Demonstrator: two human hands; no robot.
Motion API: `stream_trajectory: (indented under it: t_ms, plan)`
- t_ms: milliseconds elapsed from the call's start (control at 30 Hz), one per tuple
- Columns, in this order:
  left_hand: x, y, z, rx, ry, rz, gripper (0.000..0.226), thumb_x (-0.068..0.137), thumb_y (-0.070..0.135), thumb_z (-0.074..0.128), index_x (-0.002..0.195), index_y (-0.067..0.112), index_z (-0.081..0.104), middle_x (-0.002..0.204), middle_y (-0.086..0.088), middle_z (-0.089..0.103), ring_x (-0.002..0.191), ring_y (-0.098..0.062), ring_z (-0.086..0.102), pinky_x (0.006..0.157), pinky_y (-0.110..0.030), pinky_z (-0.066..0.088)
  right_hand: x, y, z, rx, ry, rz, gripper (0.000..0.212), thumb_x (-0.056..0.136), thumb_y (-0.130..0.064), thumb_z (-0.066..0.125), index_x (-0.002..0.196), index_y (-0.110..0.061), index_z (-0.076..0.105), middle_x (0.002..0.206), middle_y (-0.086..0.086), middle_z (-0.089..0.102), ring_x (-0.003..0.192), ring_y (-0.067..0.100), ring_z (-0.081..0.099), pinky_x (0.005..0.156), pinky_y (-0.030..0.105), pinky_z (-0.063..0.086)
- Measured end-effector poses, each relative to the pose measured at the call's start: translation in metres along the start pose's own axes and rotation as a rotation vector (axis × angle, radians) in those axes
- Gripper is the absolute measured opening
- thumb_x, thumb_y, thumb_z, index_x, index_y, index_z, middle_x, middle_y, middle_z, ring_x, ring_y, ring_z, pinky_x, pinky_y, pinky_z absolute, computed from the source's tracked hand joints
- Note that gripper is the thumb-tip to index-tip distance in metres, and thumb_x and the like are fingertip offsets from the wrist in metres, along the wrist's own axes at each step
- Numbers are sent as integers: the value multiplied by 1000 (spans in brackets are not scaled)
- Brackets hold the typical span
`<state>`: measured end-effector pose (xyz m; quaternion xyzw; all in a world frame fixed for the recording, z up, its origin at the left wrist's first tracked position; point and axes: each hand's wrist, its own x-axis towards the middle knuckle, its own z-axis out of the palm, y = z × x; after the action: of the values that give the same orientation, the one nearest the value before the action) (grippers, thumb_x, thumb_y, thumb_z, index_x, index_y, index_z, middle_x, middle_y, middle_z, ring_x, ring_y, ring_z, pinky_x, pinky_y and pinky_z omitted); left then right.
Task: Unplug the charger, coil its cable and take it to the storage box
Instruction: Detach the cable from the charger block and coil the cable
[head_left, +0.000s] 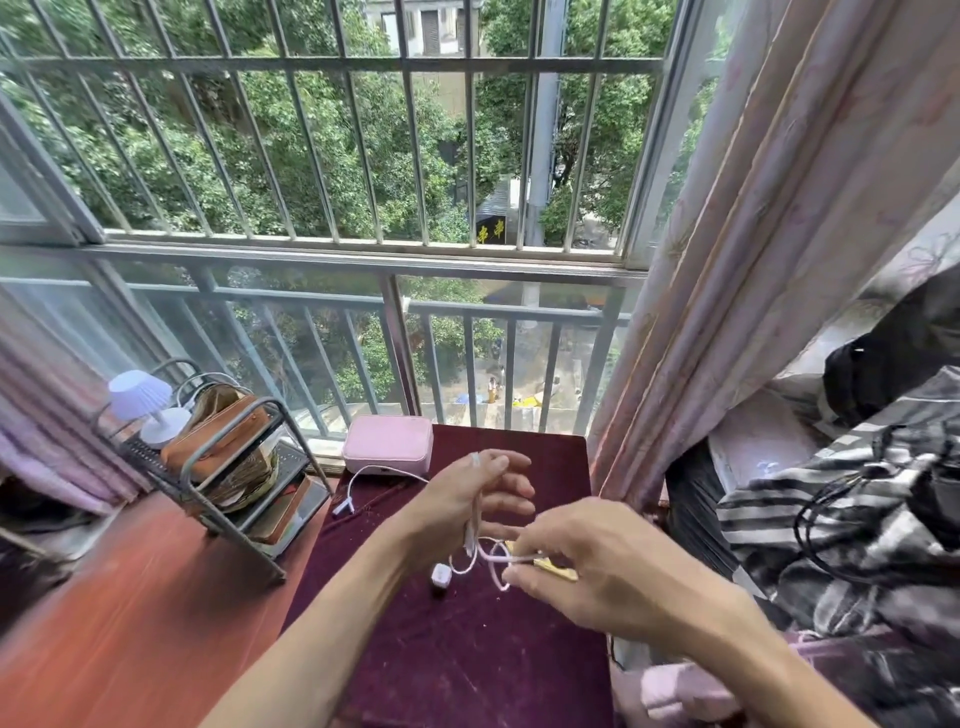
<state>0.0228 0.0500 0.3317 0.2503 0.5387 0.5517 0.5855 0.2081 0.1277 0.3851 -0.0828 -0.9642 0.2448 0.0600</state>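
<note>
My left hand (467, 499) is raised over the dark red cloth-covered stand (457, 649) and grips several turns of the thin white charger cable (474, 519). The small white charger plug (441, 575) dangles from that cable just above the cloth. My right hand (587, 566) is close to the right and pinches a loop of the same cable. Something yellow (558, 570) shows under my right fingers; I cannot tell what it is. A pink zipped case (388, 444) lies at the far end of the stand.
A second white cable with a connector (347, 498) trails from the pink case. A metal shelf rack (228, 462) with a small white lamp (150, 410) stands on the red-brown desk at left. Curtain (753, 260) and striped clothing (841, 530) crowd the right. Barred window ahead.
</note>
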Motion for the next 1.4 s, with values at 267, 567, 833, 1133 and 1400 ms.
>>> stream_trajectory:
  t_ms: [267, 567, 833, 1133, 1400]
  plan:
    - [-16, 1, 31, -44, -376, -33, 42, 106, 40, 45, 129, 5, 51, 73, -12, 60, 42, -10, 52, 51, -26, 53, 41, 59, -41, 488, 121, 37, 8, 94, -28, 78, 93, -21, 83, 76, -12, 71, 69, 3, 63, 66, 20, 49]
    - [-7, 0, 43, -219, -365, 13, 43, 103, 49, 37, 99, 14, 61, 42, 9, 27, 38, -11, 10, 35, -21, 13, 51, 93, -3, 778, 284, 54, 14, 94, -27, 70, 93, -16, 79, 73, 28, 62, 70, 23, 50, 68, 34, 42]
    - [-11, 10, 47, -286, -480, 61, 21, 103, 12, 42, 107, 6, 62, 44, 4, 26, 36, -11, 14, 37, -26, 9, 51, 95, 17, 1114, 295, 175, 15, 93, -31, 69, 89, -25, 83, 67, -1, 62, 60, 9, 52, 60, 18, 44]
    - [14, 15, 33, -478, -280, 157, 34, 103, 9, 40, 133, 0, 53, 63, -1, 47, 38, -5, 23, 34, -16, 21, 40, 53, 94, 1097, 317, 423, 53, 112, -19, 49, 65, -34, 66, 53, -3, 46, 45, 10, 36, 43, 22, 28]
    - [32, 11, 7, -460, -31, 137, 37, 94, 3, 52, 130, 2, 55, 86, -9, 68, 54, -11, 54, 40, -18, 38, 3, 25, 79, 522, 154, 282, 26, 109, -40, 49, 94, -24, 62, 67, 4, 57, 59, 6, 44, 61, 39, 42]
